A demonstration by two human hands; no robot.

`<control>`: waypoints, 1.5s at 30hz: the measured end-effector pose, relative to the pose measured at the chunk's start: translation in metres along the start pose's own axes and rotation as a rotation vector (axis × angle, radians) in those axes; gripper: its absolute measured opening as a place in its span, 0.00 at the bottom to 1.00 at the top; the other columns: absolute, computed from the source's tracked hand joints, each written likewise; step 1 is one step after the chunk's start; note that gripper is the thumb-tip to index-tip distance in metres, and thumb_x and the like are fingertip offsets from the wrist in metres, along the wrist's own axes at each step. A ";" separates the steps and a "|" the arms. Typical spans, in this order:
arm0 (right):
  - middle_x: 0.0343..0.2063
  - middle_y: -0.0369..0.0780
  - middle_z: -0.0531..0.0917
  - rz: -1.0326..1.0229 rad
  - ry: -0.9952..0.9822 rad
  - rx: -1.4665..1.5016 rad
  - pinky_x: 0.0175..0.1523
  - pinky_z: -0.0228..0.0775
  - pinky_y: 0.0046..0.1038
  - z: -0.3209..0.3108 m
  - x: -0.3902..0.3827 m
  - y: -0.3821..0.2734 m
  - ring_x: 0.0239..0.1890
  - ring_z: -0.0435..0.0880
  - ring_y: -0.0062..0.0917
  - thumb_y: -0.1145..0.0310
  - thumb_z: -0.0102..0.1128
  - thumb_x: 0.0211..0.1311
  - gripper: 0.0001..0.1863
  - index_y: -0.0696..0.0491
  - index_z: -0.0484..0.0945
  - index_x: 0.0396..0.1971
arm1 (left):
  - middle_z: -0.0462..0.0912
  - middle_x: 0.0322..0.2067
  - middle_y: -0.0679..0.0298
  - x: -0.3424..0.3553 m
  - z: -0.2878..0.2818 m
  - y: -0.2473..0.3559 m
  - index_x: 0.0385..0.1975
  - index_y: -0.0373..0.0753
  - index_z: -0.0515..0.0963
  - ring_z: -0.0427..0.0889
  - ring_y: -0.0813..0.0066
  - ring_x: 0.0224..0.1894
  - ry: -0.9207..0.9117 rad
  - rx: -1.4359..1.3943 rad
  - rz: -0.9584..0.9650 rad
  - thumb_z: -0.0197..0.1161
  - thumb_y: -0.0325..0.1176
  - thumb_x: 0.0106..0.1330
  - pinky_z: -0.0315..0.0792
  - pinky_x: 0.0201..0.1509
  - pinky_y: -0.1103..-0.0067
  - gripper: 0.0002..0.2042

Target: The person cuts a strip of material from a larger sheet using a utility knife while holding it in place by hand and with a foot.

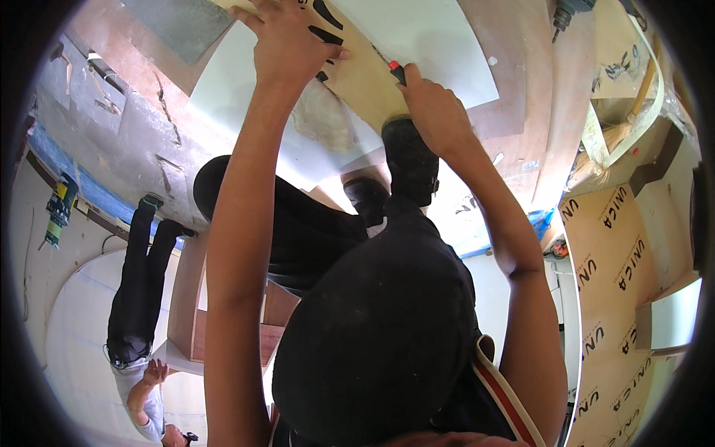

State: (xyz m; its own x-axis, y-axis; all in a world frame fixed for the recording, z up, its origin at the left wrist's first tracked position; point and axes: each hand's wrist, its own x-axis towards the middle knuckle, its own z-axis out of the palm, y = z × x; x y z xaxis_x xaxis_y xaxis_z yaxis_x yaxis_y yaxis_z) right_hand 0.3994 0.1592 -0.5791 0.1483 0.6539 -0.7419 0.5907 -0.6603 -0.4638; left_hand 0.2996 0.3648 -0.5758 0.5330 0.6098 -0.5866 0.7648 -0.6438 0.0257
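My left hand [287, 41] rests with fingers spread on a tan strip [361, 82] with black printing, lying over a white sheet [439, 45]. My right hand [432, 112] grips a red-and-black handled tool [395, 69], its thin metal end touching the tan strip near its right edge. My black shoe [408, 153] is just below the right hand, at the lower end of the strip, and my bent leg in black trousers reaches out to the left beneath my left forearm.
Another person [136, 298] is at the left, near a wooden box [186, 290]. A drill [566, 18] is at the top right. Printed tan boards [603, 283] fill the lower right. A green tool [59, 208] appears at the far left, beside blue sheeting.
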 end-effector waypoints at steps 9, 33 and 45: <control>0.31 0.53 0.84 -0.010 0.035 -0.024 0.40 0.78 0.50 0.007 -0.009 0.008 0.34 0.86 0.53 0.62 0.45 0.80 0.12 0.57 0.64 0.44 | 0.46 0.75 0.31 0.003 0.000 -0.001 0.72 0.15 0.45 0.35 0.26 0.78 -0.012 0.001 -0.004 0.85 0.54 0.41 0.31 0.81 0.44 0.69; 0.31 0.54 0.84 -0.034 -0.018 -0.005 0.42 0.76 0.52 0.007 -0.023 0.028 0.37 0.85 0.54 0.62 0.43 0.81 0.12 0.56 0.63 0.44 | 0.54 0.73 0.31 0.004 0.032 -0.019 0.71 0.18 0.51 0.45 0.17 0.74 0.265 0.192 0.202 0.83 0.65 0.37 0.43 0.75 0.37 0.70; 0.33 0.54 0.84 0.010 -0.060 0.030 0.42 0.76 0.53 0.013 -0.036 0.040 0.37 0.86 0.54 0.62 0.44 0.80 0.12 0.56 0.64 0.45 | 0.44 0.72 0.23 0.003 0.007 0.000 0.72 0.14 0.40 0.37 0.26 0.78 0.038 -0.044 -0.037 0.87 0.51 0.38 0.33 0.82 0.48 0.72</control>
State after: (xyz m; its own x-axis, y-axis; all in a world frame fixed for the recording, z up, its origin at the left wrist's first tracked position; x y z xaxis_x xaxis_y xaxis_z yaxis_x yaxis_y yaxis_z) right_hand 0.4072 0.1047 -0.5775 0.1058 0.6247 -0.7737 0.5650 -0.6780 -0.4702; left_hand 0.2989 0.3630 -0.5828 0.5169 0.6504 -0.5567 0.7988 -0.6003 0.0403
